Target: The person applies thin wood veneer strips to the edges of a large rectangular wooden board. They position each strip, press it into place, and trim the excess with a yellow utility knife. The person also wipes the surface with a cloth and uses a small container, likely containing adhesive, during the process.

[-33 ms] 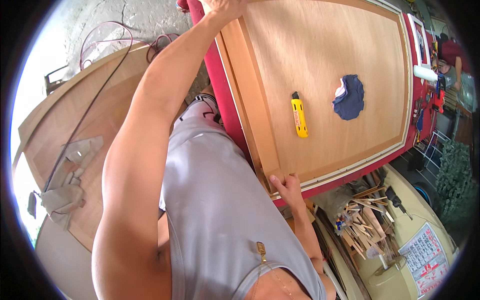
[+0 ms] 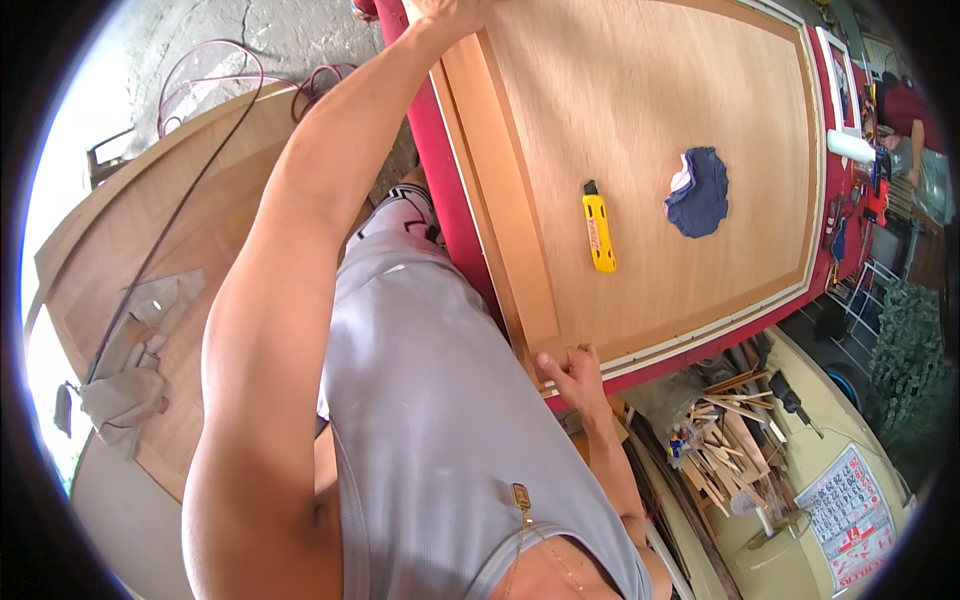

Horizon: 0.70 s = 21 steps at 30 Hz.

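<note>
A long wooden strip (image 2: 515, 230) lies along the left edge of a framed plywood panel (image 2: 640, 290). At its far end is my left hand (image 2: 452, 14), touching the edge; the top of the picture cuts its fingers off. My right hand (image 2: 572, 376) is at the near corner of the panel, thumb pressed on the strip's end and fingers curled about it. On the plywood lie a yellow utility knife (image 2: 599, 232) with a black end and a crumpled dark blue cloth (image 2: 700, 195), both apart from my hands.
The panel rests on a red-covered table (image 2: 452, 180). Bent plywood (image 2: 180, 215) and a dark cord (image 2: 180, 205) are at the left. Scrap wood sticks (image 2: 735, 440) are piled at the lower right, near a wall calendar (image 2: 850, 510). Another person (image 2: 915, 130) is at the far right.
</note>
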{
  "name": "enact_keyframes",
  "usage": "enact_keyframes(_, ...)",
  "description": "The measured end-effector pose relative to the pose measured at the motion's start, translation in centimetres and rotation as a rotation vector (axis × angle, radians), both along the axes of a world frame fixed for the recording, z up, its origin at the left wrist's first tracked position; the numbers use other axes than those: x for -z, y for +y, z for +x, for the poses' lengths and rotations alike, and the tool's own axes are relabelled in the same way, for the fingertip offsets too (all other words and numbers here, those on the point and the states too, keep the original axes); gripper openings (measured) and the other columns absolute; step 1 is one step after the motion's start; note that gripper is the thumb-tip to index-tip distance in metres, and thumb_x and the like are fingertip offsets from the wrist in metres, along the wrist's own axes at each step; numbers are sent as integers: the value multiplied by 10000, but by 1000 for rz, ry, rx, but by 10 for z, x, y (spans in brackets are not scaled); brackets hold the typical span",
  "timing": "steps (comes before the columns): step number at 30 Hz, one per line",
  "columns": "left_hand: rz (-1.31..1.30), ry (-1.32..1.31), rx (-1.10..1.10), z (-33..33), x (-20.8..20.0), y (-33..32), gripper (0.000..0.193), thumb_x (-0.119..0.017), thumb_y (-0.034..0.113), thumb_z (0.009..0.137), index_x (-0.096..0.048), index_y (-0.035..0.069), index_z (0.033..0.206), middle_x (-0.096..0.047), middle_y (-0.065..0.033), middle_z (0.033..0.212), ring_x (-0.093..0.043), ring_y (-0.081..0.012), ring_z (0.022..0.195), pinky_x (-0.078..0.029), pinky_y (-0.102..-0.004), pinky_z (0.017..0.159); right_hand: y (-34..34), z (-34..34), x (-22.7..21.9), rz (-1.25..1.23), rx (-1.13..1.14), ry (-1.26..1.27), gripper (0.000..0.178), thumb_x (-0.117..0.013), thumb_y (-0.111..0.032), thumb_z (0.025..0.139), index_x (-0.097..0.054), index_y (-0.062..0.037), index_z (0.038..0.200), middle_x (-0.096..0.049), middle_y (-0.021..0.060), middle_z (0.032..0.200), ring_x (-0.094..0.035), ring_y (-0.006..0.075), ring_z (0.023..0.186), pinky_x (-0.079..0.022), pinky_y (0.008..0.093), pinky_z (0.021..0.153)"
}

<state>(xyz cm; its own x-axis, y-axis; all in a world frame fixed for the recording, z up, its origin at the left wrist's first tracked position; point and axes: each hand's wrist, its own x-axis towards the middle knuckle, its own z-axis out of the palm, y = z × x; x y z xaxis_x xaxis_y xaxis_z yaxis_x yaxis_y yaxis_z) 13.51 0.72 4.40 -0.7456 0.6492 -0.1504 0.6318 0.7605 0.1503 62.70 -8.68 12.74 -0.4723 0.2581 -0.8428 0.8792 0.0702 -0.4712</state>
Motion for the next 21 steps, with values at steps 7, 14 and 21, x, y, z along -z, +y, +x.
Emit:
enact_keyframes(7,-22,-10,11,-8,-4,7,684,-354,544,977,-562,-8,1324,-422,-207,1468,-319,-419,1388,-150,-731,1073,-33,34,-5,134,274,151,358,-677,-292,926,-652,-23,1161,-706,172,909,-658,232,770,-509,319,765)
enact_keyframes(14,-71,-75,59,-13,-17,7,551,-337,500,993,-616,146,1309,-436,-207,1454,-339,-414,1380,-137,-766,1055,-29,37,13,-109,270,50,297,-638,-264,965,-713,-15,1109,-724,106,928,-626,119,823,-502,289,773)
enact_keyframes(21,-60,-87,84,-14,-16,5,537,-363,497,988,-642,144,1280,-445,-210,1442,-345,-422,1372,-134,-767,1048,-11,21,47,-416,494,-209,248,-653,-192,938,-724,-18,1099,-720,30,974,-622,113,904,-483,272,846)
